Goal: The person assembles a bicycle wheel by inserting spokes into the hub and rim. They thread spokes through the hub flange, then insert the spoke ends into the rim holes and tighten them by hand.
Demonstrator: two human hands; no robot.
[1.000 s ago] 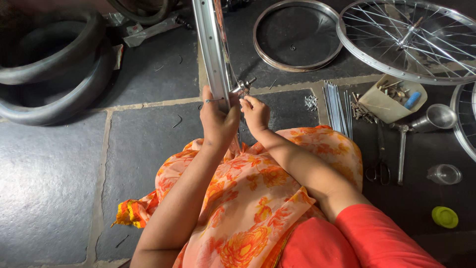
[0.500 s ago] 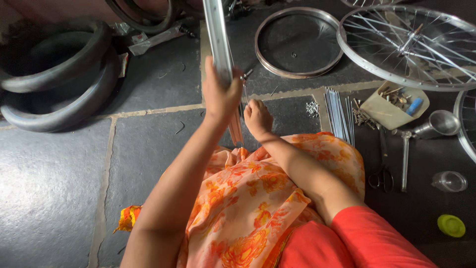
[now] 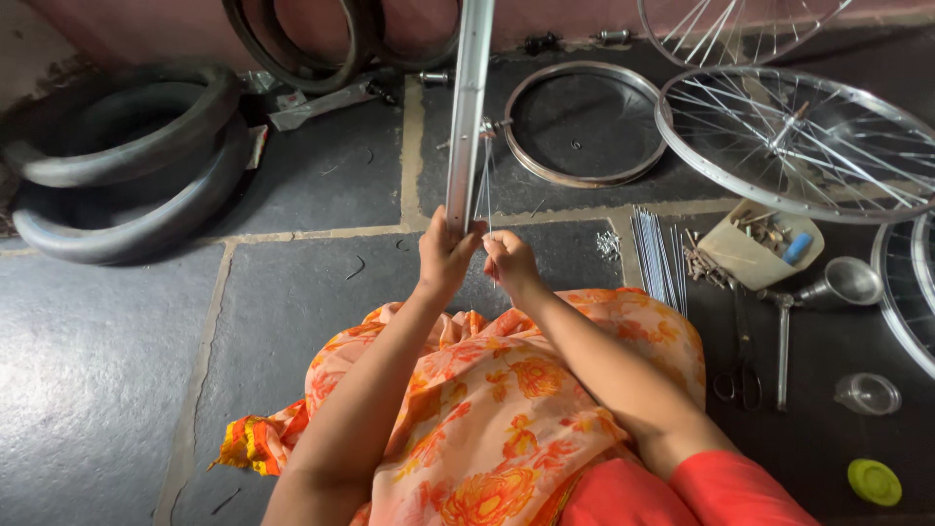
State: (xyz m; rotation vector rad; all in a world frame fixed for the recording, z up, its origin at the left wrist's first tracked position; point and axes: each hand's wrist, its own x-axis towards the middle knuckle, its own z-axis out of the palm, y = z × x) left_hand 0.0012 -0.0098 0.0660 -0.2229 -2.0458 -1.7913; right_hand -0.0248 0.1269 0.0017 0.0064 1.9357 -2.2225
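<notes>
Hands at an upright wheel rim (image 3: 468,107) standing edge-on over the stone floor (image 3: 107,380). Left hand (image 3: 446,258) clasps the rim's lower end; right hand (image 3: 508,261) pinches thin spokes (image 3: 484,185) just beside it. Loose spokes (image 3: 654,255) lie nearby.

I saw silver rim (image 3: 469,117) upright. Cloth (image 3: 487,429) was orange, peach floral print, yellow edge. Sleeve (image 3: 740,487) red. Floor (image 3: 107,351) dark grey slate, pale joints. Tyres (image 3: 117,166) black. Tray (image 3: 755,255) beige, blue piece inside. Lid (image 3: 874,481) lime green.
</notes>
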